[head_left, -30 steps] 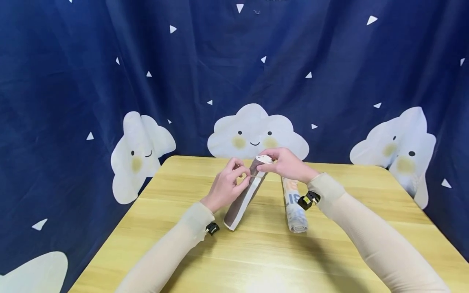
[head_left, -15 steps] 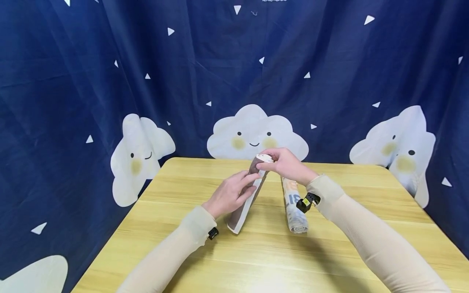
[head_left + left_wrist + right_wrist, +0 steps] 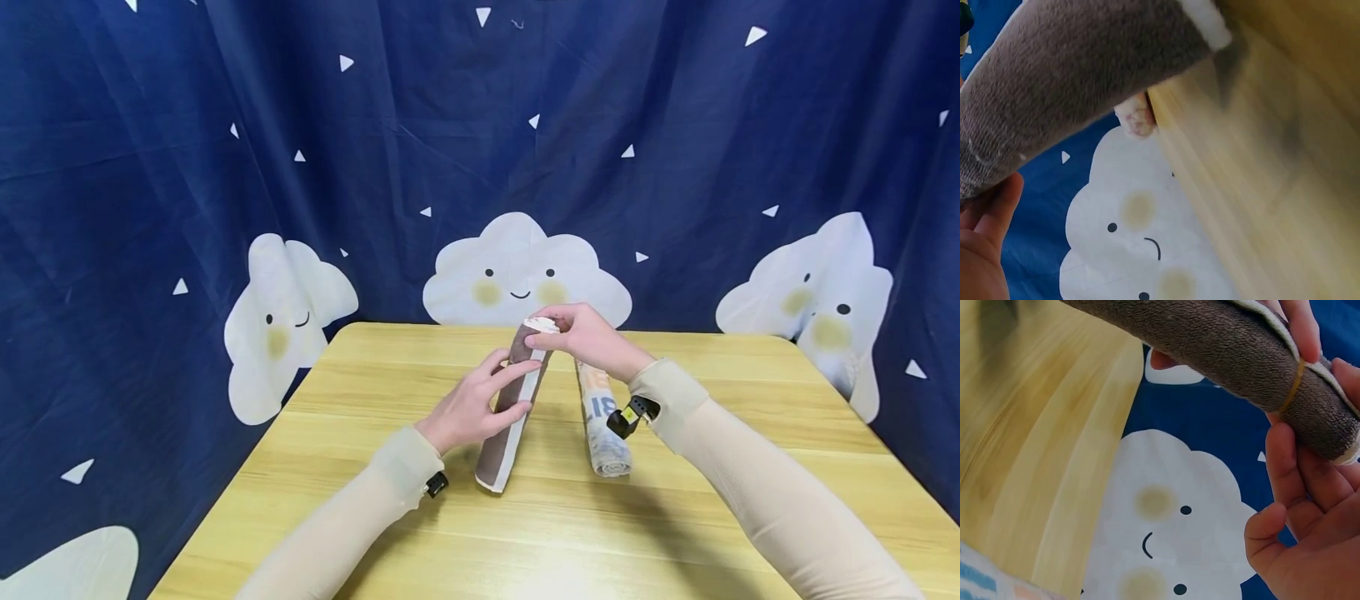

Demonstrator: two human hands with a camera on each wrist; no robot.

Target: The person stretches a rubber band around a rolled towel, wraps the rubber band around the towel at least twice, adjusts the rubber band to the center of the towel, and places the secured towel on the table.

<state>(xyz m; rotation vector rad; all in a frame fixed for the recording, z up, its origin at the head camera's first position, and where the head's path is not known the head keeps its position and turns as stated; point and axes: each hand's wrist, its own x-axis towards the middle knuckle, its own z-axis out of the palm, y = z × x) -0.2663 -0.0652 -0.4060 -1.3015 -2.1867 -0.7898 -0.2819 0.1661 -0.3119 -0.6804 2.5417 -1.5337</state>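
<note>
A brown rolled towel [image 3: 492, 457] with a white border stands tilted over the table, its upper end leaning away. My right hand [image 3: 592, 337] grips that upper end, with the fingers behind and the thumb in front. My left hand [image 3: 467, 408] holds the roll around its middle, thumb and index finger across the white stripe. In the right wrist view a thin yellowish rubber band [image 3: 1294, 386] circles the roll near the end at my right hand. One fingertip lies right at the band. The left wrist view shows the brown towel [image 3: 1072, 69] close up.
A second rolled towel [image 3: 609, 446], pale with orange and blue lettering, lies on the wooden table [image 3: 675, 517] right of the brown one, partly under my right wrist. Behind the table hangs a dark blue curtain [image 3: 390, 167] with smiling clouds.
My left hand has gone from pinching the rubber band to spreading over the roll and holding it. The roll's lower end has swung slightly right and nearer. My right hand stays at the top.
</note>
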